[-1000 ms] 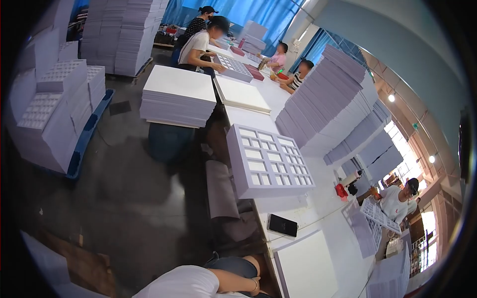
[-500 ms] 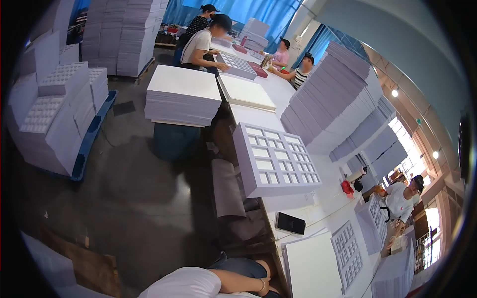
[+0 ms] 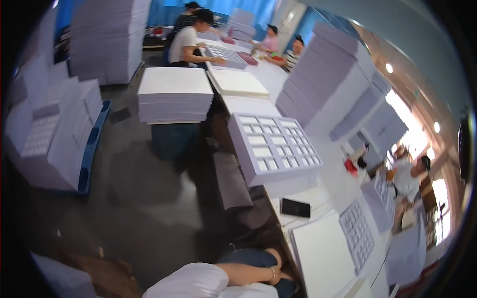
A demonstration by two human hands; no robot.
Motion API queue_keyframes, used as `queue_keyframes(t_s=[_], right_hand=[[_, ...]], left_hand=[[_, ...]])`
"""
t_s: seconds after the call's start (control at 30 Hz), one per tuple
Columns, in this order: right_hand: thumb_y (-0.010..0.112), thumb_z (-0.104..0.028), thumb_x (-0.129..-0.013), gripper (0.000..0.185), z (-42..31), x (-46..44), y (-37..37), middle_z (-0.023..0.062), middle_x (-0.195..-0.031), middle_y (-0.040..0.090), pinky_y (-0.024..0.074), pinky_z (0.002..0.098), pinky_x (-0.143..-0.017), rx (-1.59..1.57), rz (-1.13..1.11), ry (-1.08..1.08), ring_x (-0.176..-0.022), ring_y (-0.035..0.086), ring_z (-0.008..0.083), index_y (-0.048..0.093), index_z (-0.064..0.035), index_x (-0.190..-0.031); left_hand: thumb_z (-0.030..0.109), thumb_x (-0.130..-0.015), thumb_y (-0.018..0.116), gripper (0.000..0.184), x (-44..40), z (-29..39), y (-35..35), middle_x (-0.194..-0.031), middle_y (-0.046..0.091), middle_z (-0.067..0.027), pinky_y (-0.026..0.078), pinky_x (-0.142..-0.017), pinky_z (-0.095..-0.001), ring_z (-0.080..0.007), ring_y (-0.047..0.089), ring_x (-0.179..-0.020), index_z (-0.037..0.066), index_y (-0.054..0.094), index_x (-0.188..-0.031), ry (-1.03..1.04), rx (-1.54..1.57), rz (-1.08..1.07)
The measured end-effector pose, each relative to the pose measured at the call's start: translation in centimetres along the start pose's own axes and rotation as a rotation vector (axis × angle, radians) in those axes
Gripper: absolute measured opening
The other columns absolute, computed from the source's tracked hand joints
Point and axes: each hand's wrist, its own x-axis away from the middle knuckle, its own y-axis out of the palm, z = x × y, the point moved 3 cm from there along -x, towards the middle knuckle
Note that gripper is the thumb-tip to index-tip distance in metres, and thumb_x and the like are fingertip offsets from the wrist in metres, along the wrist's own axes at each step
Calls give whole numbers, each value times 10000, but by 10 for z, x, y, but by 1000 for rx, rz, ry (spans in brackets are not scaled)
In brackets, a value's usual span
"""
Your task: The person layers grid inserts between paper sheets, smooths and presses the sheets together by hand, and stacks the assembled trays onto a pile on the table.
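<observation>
My left hand (image 3: 282,276) rests low in my lap, against my dark blue shorts (image 3: 244,257), with a bracelet at its wrist. Blur and the legs hide its fingers, so I cannot tell whether it is open or closed. My right hand does not show. On the table beside my knees lies a stack of white sheets (image 3: 318,246), and next to it a pale lilac cut-out grid panel (image 3: 357,237). Farther along, a black phone (image 3: 295,208) lies flat near the edge. Beyond it sits a lilac compartment tray (image 3: 275,149) with white-bottomed cells.
A tall stack of lilac panels (image 3: 318,74) stands on the table. White boards (image 3: 175,82) are piled on a blue bin (image 3: 174,140) in the aisle. Trays fill a blue pallet (image 3: 93,149) at left. Several people work at the far end; another person (image 3: 408,176) is at right.
The view has shifted and turned slightly, so the phone and sheets appear farther right, and it is blurrier. My left hand stays in my lap. The far person in white still leans over a tray.
</observation>
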Motion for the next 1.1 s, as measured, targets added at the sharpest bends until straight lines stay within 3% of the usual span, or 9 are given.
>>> queue_keyframes(t_s=[0.07, 0.1, 0.17, 0.2, 0.27, 0.57, 0.77, 0.9, 1.1], right_hand=[[461, -224, -869, 253, -14, -71, -24, 84, -728, 554, 486, 331, -649, 253, 6, -618, -666, 541, 205, 554, -8, -962], [510, -204, -845, 206, -17, -94, -14, 56, -650, 557, 500, 306, -564, 422, 51, -898, -590, 542, 157, 591, -22, -897], [547, -235, -809, 203, -32, -40, 32, 11, -581, 531, 419, 297, -477, 432, 15, -873, -549, 510, 133, 569, -79, -681], [562, -262, -799, 217, -53, 0, 58, 0, -559, 533, 391, 286, -478, 838, 168, -900, -552, 506, 124, 610, -62, -731], [653, -147, -743, 218, -64, 23, 96, 56, -780, 632, 475, 286, -687, 688, 87, -1057, -720, 576, 138, 637, -21, -920], [684, -130, -706, 528, -77, 53, 228, 114, -1106, 590, 413, 397, -911, 1431, 97, -792, -1037, 551, 283, 518, -126, -1208], [634, -71, -700, 628, -79, 21, 245, 125, -1061, 613, 300, 512, -1000, 1571, -122, -836, -1019, 563, 295, 423, -145, -1287], [647, -48, -662, 670, -77, -8, 248, 86, -966, 634, 373, 432, -954, 1523, -237, -821, -944, 591, 274, 419, -159, -1283], [570, 21, -719, 594, -157, 46, 275, 41, -781, 598, 256, 481, -996, 1343, -249, -1164, -776, 594, 230, 400, -172, -1255]], left_hand=[[212, -710, 565, 215, 5, -4, -15, -918, 656, -99, 409, -774, -560, -237, 614, -810, 69, 697, -801, 99, 32, -11], [272, -714, 527, 298, 6, -6, -49, -913, 672, -127, 446, -786, -509, -250, 640, -847, 69, 713, -828, 31, 12, -424], [239, -710, 531, 254, 6, -8, -44, -842, 675, -135, 483, -745, -416, -286, 647, -790, 87, 716, -796, 113, -8, -265], [239, -713, 531, 235, 2, -8, -32, -831, 675, -110, 455, -758, -414, -266, 634, -803, 104, 717, -763, 69, -4, -256], [219, -729, 511, 222, 0, -9, -20, -816, 662, -64, 347, -835, -365, -207, 579, -867, 117, 708, -709, 126, 40, -211], [219, -767, 505, 245, -19, -17, -18, -890, 666, -73, 339, -821, -390, -228, 560, -933, 100, 713, -818, 54, 111, -546], [221, -759, 524, 263, -29, -17, -18, -964, 663, -84, 273, -965, -439, -263, 526, -1049, 73, 714, -863, 73, 117, -547], [212, -732, 522, 286, -31, -17, -9, -1011, 640, -136, 319, -946, -478, -299, 522, -1068, 32, 701, -863, 83, 155, -531], [233, -735, 526, 299, -30, -15, -18, -1019, 639, -152, 295, -977, -479, -304, 518, -1083, 37, 702, -877, 75, 99, -496]])
